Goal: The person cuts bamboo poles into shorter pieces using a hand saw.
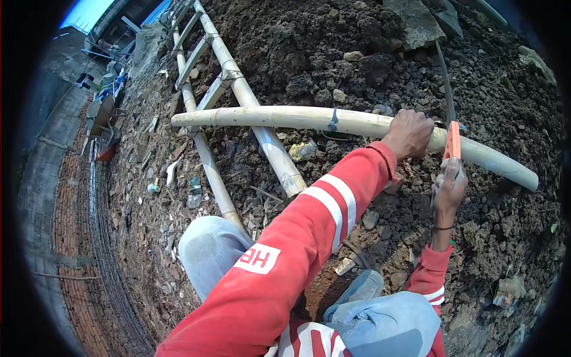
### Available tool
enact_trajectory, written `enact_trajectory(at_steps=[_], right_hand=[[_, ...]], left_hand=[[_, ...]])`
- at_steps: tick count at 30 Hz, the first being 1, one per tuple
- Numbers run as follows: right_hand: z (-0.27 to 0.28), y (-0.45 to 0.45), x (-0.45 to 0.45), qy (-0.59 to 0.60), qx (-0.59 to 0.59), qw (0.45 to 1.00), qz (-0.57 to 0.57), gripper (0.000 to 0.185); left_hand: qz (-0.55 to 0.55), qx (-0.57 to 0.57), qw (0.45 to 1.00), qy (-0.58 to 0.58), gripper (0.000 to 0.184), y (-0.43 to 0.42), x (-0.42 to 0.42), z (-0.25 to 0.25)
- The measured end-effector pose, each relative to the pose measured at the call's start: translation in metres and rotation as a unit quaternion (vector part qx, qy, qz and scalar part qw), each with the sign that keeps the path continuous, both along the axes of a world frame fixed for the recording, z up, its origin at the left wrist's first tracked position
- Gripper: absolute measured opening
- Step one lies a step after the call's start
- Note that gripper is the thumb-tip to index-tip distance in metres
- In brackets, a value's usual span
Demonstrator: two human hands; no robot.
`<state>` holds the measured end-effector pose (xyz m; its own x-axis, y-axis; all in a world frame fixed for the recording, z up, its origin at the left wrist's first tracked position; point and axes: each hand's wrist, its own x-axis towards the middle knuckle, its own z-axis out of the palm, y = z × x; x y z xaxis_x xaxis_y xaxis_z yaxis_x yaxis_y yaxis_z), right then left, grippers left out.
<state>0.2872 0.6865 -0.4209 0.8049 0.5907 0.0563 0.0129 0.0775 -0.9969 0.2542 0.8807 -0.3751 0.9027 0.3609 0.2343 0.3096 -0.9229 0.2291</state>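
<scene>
A pale bamboo pole (285,117) lies crosswise over a bamboo ladder (241,89), its right part reaching out past the ladder over the soil. My left hand (410,134) is closed around the pole, right of its middle. Just to the right, my right hand (450,183) grips the orange handle of a hand saw (453,141). The saw's thin blade (446,83) points away from me, beyond the pole. The handle overlaps the pole in view; whether the teeth touch the bamboo I cannot tell. A dark mark shows on the pole left of my left hand.
Dark clumpy soil (285,53) with stones surrounds the pole. A large flat rock (416,24) sits at the top. A crumpled yellow wrapper (303,150) lies beside the ladder. At left are rubble, long thin rods (110,262), a brick strip (68,220) and a wheelbarrow (101,122).
</scene>
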Motion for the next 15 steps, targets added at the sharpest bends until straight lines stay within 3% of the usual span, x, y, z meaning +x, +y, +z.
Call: enact_trajectory(at_steps=[2, 4, 9, 10, 12, 15], right_hand=[[-0.007, -0.032, -0.018, 0.040, 0.008, 0.999, -0.001, 0.042], [-0.018, -0.113, -0.083, -0.048, -0.068, 0.995, -0.047, 0.053], [-0.011, -0.099, -0.078, 0.046, -0.056, 0.996, -0.058, 0.051], [-0.018, -0.061, -0.040, -0.016, -0.062, 0.998, -0.020, 0.044], [-0.023, 0.011, 0.002, -0.160, -0.024, 0.985, -0.051, 0.041], [0.005, -0.028, -0.024, -0.006, -0.070, 0.998, -0.008, 0.041]], left_hand=[[-0.025, 0.013, 0.998, 0.050, 0.018, 0.006, 0.004, 0.005], [-0.037, 0.011, 0.997, 0.062, 0.020, 0.010, 0.008, 0.007], [-0.038, 0.021, 0.999, 0.017, 0.025, 0.008, 0.009, -0.006], [-0.040, 0.012, 0.998, 0.036, 0.027, 0.006, 0.006, -0.006], [-0.023, 0.032, 0.998, 0.042, 0.029, 0.014, 0.008, -0.003], [-0.050, 0.015, 0.996, 0.074, 0.029, 0.020, 0.003, 0.005]])
